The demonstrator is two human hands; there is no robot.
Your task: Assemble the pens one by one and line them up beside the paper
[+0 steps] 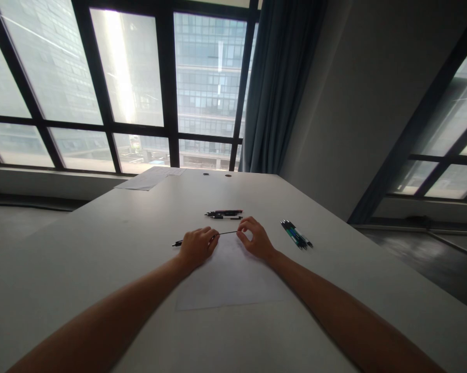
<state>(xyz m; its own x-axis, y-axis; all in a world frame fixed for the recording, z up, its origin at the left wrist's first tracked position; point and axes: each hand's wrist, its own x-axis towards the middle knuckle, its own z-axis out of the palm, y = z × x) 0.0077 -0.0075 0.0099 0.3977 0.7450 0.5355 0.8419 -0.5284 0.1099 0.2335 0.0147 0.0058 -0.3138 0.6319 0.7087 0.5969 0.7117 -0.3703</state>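
Note:
A thin dark rod that looks like a pen refill spans the gap between my hands, above the far edge of a white paper sheet. My left hand is closed, its thumb and fingers pinching the refill's left end. The other end is pinched between the thumb and fingertips of my right hand. A dark pen end sticks out to the left of my left hand; whether that hand also touches it is hidden. Just beyond my hands lie several black pens, with a black-and-white pen nearest.
To the right of my right hand, several dark, green and blue pens lie side by side on the white table. Papers rest at its far left corner. Two round dark inserts sit near the far edge, before windows and a blue curtain.

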